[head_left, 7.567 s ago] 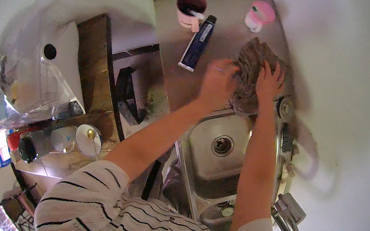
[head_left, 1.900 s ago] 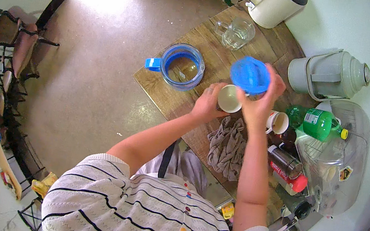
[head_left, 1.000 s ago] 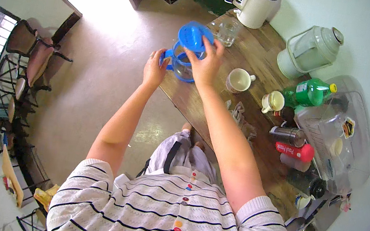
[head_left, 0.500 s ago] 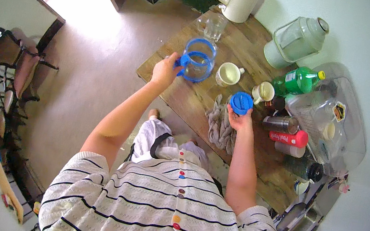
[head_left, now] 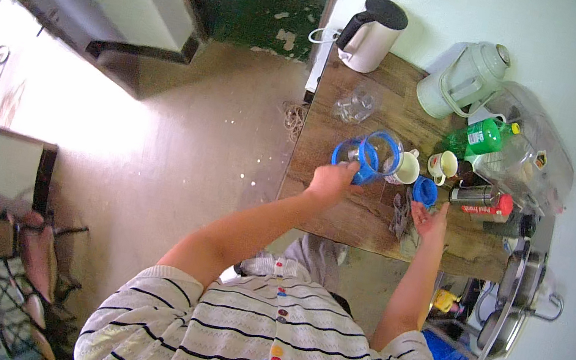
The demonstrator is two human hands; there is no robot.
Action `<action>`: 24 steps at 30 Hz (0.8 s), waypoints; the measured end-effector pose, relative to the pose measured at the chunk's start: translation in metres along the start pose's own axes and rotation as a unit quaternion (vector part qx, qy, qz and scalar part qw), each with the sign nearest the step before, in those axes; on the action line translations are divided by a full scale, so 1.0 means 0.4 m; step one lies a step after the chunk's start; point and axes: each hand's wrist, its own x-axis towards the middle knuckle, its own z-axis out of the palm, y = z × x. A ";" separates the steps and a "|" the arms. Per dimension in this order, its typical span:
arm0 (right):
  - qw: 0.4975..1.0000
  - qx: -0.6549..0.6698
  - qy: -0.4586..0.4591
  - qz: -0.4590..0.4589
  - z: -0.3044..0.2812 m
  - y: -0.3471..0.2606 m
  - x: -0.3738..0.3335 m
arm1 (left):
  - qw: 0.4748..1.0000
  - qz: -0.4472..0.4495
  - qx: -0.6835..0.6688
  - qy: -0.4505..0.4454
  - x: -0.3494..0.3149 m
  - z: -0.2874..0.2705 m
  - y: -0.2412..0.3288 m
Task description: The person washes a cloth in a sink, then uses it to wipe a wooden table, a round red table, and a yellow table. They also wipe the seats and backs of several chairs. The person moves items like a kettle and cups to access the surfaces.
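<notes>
My left hand (head_left: 332, 182) is closed round the blue handle of a clear pitcher (head_left: 369, 154) with blue bands. The pitcher is tilted over the table, beside a white mug (head_left: 405, 168). To the right, my right hand (head_left: 431, 221) has its fingers apart, close to the near edge of a round blue lid (head_left: 424, 192). The lid's hollow inside seems to face up; whether a fingertip touches it is hard to tell. A grey cloth (head_left: 400, 215) lies crumpled to the left of that hand. Behind the lid stands a second mug (head_left: 442, 166).
Clear glasses (head_left: 357, 105) stand on the wooden table (head_left: 395, 95), with an electric kettle (head_left: 372, 34) and a pale thermos (head_left: 463, 80) behind. A green bottle (head_left: 482, 137), a clear plastic bin (head_left: 538, 159) and a red bottle (head_left: 491, 207) line the right side, near a metal sink (head_left: 504, 330).
My left hand has lifted and tilted the pitcher, bringing it toward the mugs. My right hand's fingers have opened at the lid, which shows its inside now. The view has shifted.
</notes>
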 end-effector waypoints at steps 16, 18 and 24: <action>0.860 -0.030 -0.093 -0.500 0.812 0.372 -0.584 | 0.968 0.152 -0.199 0.001 0.229 -0.216 -0.402; 0.876 -0.035 -0.155 -0.456 0.915 0.404 -0.465 | 0.978 0.108 -0.180 -0.004 0.327 -0.257 -0.449; 0.856 -0.151 -0.049 -0.492 1.142 0.405 -0.126 | 0.899 -0.136 -0.403 -0.101 0.669 -0.295 -0.608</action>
